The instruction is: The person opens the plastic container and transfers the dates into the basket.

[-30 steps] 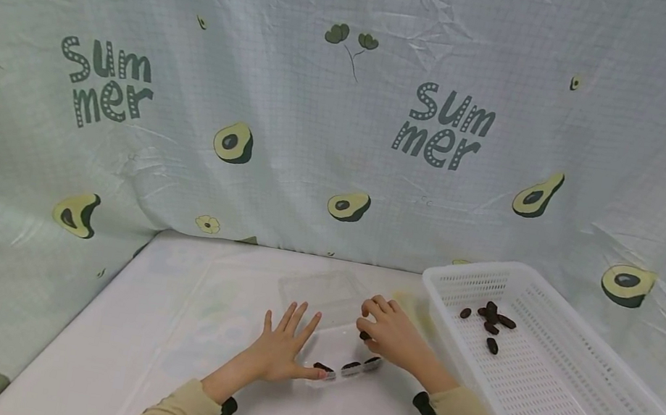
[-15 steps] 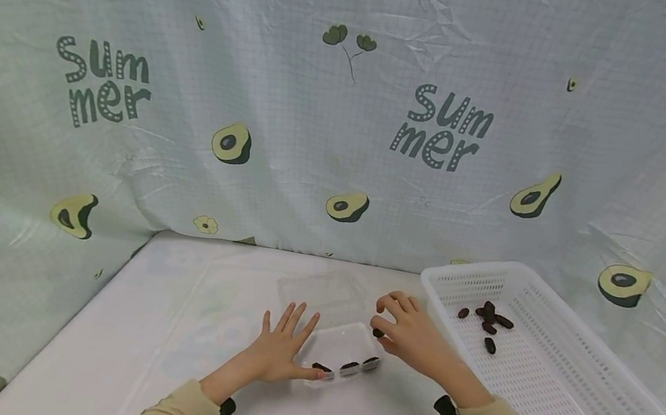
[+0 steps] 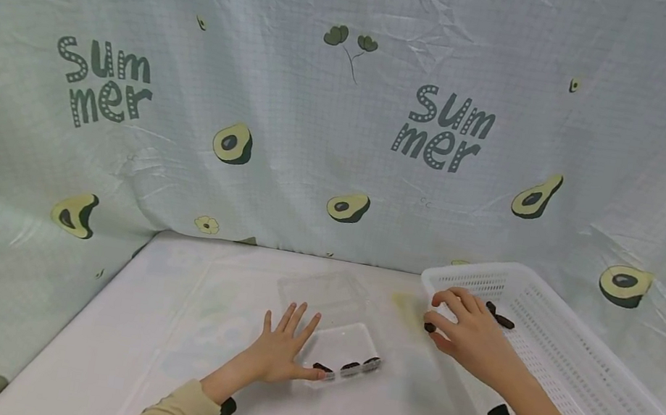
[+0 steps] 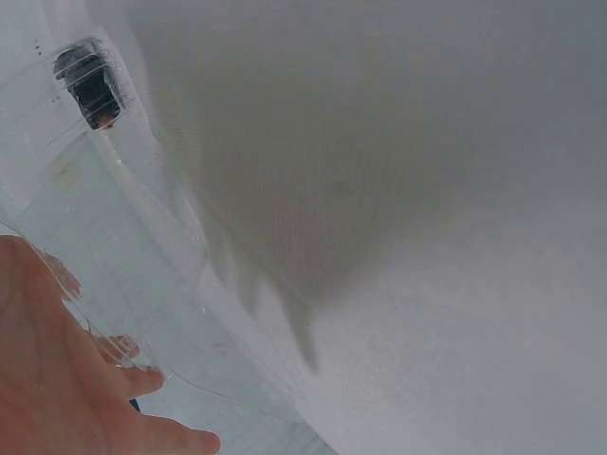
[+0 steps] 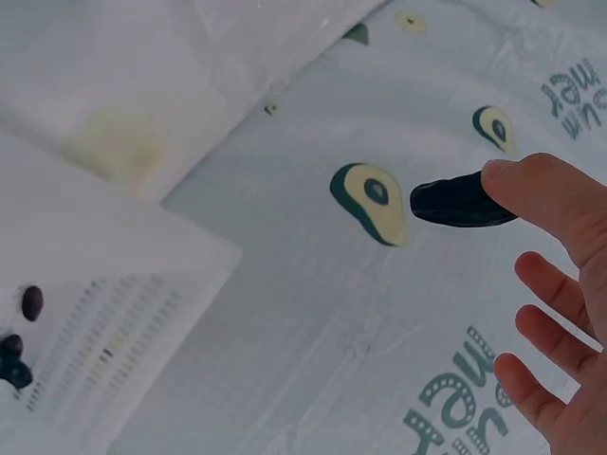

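In the head view my left hand (image 3: 278,353) lies with its fingers spread at the left side of a clear plastic box (image 3: 340,341). Its thumb reaches along the box's front edge. Several dark dates (image 3: 349,367) line that front side, and one date (image 4: 90,83) shows through the plastic in the left wrist view. Between thumb and fingertip my right hand (image 3: 476,338) pinches a dark, wrinkled date (image 5: 460,201), while the other fingers stay loosely bent. That hand is over the left rim of a white basket (image 3: 576,373), hiding some of the dates inside.
Inside the basket, dates (image 3: 504,322) show beyond my right hand. A clear lid-like plastic piece (image 3: 325,293) lies behind the box. The white tabletop (image 3: 167,327) ends at a hanging curtain (image 3: 294,120) printed with avocados.
My right hand has moved right, from over the clear box to the basket's left rim, with the date still pinched. The left hand has stayed in place.
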`<state>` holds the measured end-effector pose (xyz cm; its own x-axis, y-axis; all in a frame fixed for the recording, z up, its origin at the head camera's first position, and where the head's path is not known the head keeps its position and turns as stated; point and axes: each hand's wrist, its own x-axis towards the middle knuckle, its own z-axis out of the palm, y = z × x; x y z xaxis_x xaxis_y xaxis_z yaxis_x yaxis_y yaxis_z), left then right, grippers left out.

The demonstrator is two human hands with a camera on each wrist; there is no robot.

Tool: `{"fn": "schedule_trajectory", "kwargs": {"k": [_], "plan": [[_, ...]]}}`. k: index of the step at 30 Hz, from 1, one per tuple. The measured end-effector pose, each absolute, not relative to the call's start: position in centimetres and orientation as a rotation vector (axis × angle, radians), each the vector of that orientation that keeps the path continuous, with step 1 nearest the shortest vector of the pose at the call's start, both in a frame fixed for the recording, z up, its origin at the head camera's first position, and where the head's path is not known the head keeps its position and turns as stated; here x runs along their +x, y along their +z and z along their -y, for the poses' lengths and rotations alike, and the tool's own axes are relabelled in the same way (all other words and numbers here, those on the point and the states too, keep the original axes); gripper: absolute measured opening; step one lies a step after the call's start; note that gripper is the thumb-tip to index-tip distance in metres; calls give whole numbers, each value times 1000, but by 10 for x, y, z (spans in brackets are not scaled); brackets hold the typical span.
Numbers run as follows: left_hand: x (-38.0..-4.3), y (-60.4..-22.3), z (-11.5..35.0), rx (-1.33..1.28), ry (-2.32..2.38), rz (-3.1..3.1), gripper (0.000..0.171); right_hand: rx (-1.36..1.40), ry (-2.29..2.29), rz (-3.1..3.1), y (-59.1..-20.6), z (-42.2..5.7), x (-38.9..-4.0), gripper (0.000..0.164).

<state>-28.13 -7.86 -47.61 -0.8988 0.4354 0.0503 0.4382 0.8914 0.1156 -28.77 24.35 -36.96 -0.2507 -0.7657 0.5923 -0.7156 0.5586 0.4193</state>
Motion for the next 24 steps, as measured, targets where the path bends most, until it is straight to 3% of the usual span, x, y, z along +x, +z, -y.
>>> {"fn": "schedule_trajectory", "kwargs": {"k": [3,13,24], "plan": [[-282,-477,79,-708,-202,3028,100,1161,-72,1985,-367,-256,-288,39],[-283,-478,80,-728,-223,3025,101,1062,-63,1983,-360,-299,-285,46],[-280,-472,77,-704,-212,3047,96,907,-118,1977,-359,-345,-306,46]]}}
